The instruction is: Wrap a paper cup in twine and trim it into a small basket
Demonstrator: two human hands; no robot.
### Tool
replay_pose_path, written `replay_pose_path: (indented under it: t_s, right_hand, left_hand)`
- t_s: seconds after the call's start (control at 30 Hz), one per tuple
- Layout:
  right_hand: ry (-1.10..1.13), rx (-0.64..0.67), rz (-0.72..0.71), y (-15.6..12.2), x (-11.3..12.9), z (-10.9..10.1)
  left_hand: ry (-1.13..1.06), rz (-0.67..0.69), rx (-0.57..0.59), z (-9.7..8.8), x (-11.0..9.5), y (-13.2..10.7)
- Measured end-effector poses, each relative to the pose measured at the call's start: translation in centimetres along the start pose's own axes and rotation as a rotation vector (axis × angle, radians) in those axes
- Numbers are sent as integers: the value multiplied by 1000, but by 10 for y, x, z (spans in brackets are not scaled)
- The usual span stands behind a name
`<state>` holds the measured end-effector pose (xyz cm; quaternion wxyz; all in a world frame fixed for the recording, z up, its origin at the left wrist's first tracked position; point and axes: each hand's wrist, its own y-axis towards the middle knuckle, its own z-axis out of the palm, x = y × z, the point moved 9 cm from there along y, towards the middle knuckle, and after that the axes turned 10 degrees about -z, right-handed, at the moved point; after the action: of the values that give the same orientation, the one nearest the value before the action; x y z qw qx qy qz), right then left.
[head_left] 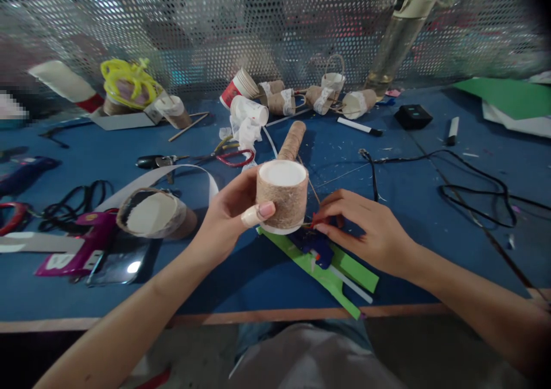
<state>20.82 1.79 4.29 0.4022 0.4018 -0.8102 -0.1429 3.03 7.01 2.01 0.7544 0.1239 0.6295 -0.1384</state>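
Observation:
My left hand [235,214] grips an upside-down paper cup [282,197] wrapped in brown twine, thumb on its side near the white rim. My right hand [364,228] is closed in a pinch at the cup's lower right edge, fingertips pressing the twine's end against it. Beneath both hands lies a blue glue gun [316,251] on green paper strips [340,274]. A spool of brown twine [293,139] lies just behind the cup.
A second twine-wrapped cup [150,214] lies on its side at left, beside a purple glue gun [81,245]. Scissors [232,156], several wrapped cups [318,96], a marker [359,127], black cables [469,191] and a perforated metal screen [215,22] surround the blue table [430,245].

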Motion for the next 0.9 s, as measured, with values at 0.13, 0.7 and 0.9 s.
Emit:
replay_pose_path:
  t_s: [0.13, 0.7, 0.9]
  right_hand:
    - [58, -59, -40, 2, 8, -8]
    - [65, -119, 54, 0, 2, -16]
    - [78, -104, 103, 0, -2, -13]
  left_hand:
    - [16, -5, -72, -4, -1, 1]
    - [90, -2, -19, 1, -1, 0]
    - [85, -28, -6, 1, 1, 0]
